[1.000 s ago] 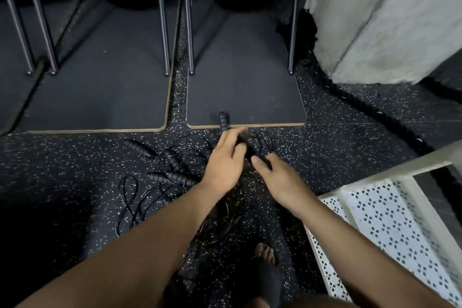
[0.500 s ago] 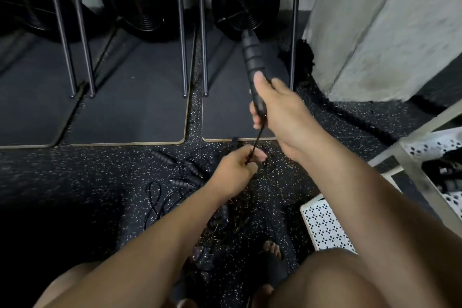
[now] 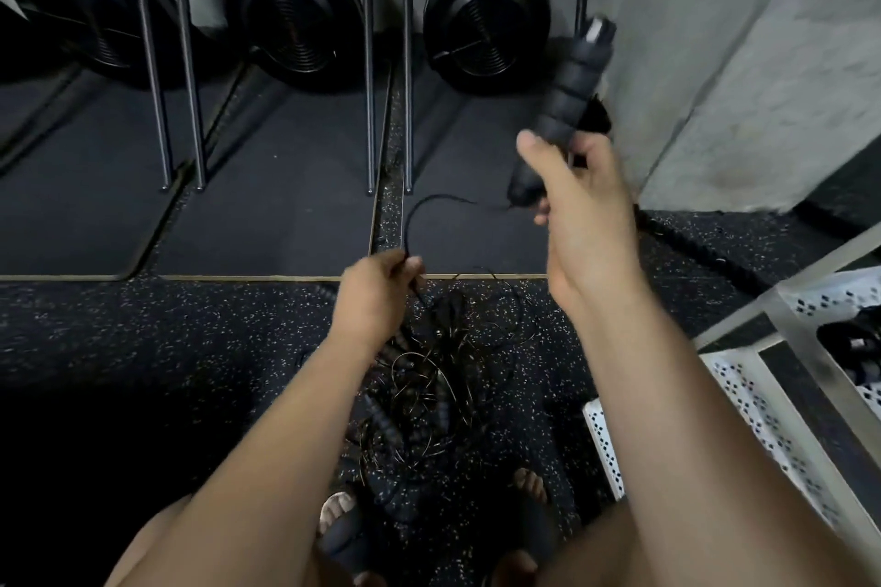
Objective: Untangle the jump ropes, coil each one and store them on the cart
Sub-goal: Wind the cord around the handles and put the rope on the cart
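Note:
A tangle of black jump ropes [image 3: 429, 377] with several ribbed handles lies on the speckled floor between my feet. My right hand [image 3: 579, 215] grips one black jump-rope handle [image 3: 569, 100] and holds it up, tilted up and to the right. Its thin cord [image 3: 419, 215] arcs from the handle's lower end down to my left hand [image 3: 376, 296], which pinches it just above the pile. The white perforated cart [image 3: 743, 400] stands at the right, with dark objects on its upper shelf.
Three black fan-wheel machines [image 3: 486, 19] stand at the back on dark mats [image 3: 267, 205], with thin metal legs [image 3: 369, 62] between them. A grey concrete pillar [image 3: 743, 62] rises at the right. My sandalled feet [image 3: 341, 524] stand by the pile.
My right hand took a handle from the pile and raised it, then swung it to the right. My left hand moved from the pile to pinching the cord, which now loops slack.

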